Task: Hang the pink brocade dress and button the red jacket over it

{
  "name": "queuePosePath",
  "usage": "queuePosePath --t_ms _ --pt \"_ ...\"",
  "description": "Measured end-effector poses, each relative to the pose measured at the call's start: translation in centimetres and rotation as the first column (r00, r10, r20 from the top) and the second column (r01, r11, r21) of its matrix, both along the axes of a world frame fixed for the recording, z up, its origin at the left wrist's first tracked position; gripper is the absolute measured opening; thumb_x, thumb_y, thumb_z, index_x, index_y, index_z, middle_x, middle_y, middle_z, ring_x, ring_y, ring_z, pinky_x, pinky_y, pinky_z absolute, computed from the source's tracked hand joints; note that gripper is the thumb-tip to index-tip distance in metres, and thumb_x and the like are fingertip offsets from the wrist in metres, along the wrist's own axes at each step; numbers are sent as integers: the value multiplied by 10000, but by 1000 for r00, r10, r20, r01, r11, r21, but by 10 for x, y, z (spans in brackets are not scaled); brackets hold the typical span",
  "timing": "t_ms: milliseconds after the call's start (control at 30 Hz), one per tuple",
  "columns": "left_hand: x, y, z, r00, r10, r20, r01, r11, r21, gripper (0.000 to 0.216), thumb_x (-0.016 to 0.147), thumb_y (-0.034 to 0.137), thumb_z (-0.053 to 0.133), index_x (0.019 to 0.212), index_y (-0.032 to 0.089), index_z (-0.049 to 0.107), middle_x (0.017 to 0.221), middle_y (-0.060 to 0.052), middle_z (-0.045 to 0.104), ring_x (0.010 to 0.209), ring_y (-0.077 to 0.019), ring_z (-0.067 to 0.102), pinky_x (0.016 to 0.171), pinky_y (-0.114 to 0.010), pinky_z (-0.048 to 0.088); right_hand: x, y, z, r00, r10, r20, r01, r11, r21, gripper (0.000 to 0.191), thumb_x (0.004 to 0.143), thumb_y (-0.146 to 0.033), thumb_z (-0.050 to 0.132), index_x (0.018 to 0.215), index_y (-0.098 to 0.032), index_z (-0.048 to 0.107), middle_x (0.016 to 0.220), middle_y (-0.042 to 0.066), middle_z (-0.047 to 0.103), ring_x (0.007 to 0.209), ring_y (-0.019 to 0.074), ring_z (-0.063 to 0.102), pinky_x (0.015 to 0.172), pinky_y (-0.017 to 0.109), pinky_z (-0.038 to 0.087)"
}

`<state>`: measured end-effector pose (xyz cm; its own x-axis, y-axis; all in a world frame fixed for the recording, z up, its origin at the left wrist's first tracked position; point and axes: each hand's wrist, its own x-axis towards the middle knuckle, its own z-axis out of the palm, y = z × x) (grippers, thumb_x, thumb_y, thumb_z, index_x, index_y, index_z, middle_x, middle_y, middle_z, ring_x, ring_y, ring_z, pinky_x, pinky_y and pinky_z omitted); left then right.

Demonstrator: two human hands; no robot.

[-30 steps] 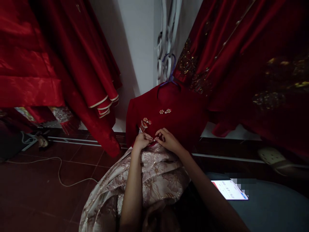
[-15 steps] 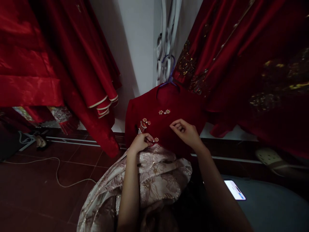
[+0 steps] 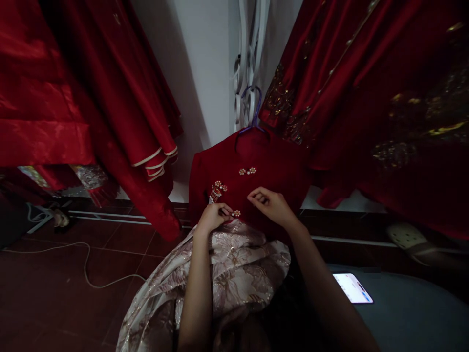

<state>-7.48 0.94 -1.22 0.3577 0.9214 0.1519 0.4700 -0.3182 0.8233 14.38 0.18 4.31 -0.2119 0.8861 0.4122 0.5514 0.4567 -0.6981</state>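
Observation:
A dark red jacket [image 3: 220, 164] hangs in front of me on a purple hanger [image 3: 255, 112]. Beaded flower clasps decorate its front: an upper clasp [image 3: 247, 171] near the collar and a lower clasp [image 3: 237, 213]. A tasselled ornament [image 3: 215, 191] sits on the left side. My left hand [image 3: 214, 216] pinches the jacket's front right at the lower clasp. My right hand [image 3: 270, 204] is closed in a pinch over the jacket, to the right of that clasp; anything between its fingertips is too small to make out. Below, pale floral brocade fabric [image 3: 242, 274] spreads out.
Red garments [image 3: 120, 88] hang at left, and gold-embroidered red garments [image 3: 340, 98] at right. A lit phone [image 3: 353, 287] lies on a grey surface [image 3: 406, 308]. A white cable [image 3: 88, 264] trails over the tiled floor. A light clog [image 3: 406, 237] sits at right.
My right hand has moved left and slightly down, closer to the lower clasp. The left hand keeps its pinch there. The view has shifted slightly.

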Motion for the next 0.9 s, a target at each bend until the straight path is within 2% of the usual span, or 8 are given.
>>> queuePosePath --t_ms 167,333,567,733,900 --pt "5 0 1 998 45 -42 -43 998 37 173 655 252 661 808 172 670 740 -7 666 666 -104 595 629 -199 435 0 1 -3 1000 11 24 -11 1000 -22 201 784 -367 548 860 -200 629 691 9 642 591 112 562 565 227 443" --pt "7 0 3 998 62 -33 -59 994 94 144 658 262 660 763 167 642 723 -1 650 653 -100 581 625 -202 425 -1 6 -16 990 125 64 -115 984 -135 181 768 -333 567 874 -207 640 773 21 676 701 136 619 643 249 490" --pt "10 3 -3 997 49 54 -53 996 78 201 668 313 654 771 144 626 730 -22 646 652 -103 574 636 -216 444 -16 11 -36 976 216 -32 -217 946 -241 215 757 -264 580 957 -198 629 875 44 690 802 152 645 766 301 515" --pt "11 3 -3 992 39 117 -44 998 41 145 670 249 641 755 133 625 722 -30 651 656 -103 583 632 -215 458 -19 9 -39 970 240 -37 -242 938 -248 193 742 -266 603 919 -196 634 849 38 691 798 157 642 770 314 509" --pt "15 3 -1 977 47 207 -51 999 15 150 677 262 648 742 129 621 727 -35 650 681 -106 595 656 -221 469 -18 11 -39 969 241 -54 -247 932 -266 180 729 -307 624 867 -192 627 839 41 682 783 155 635 748 310 507"
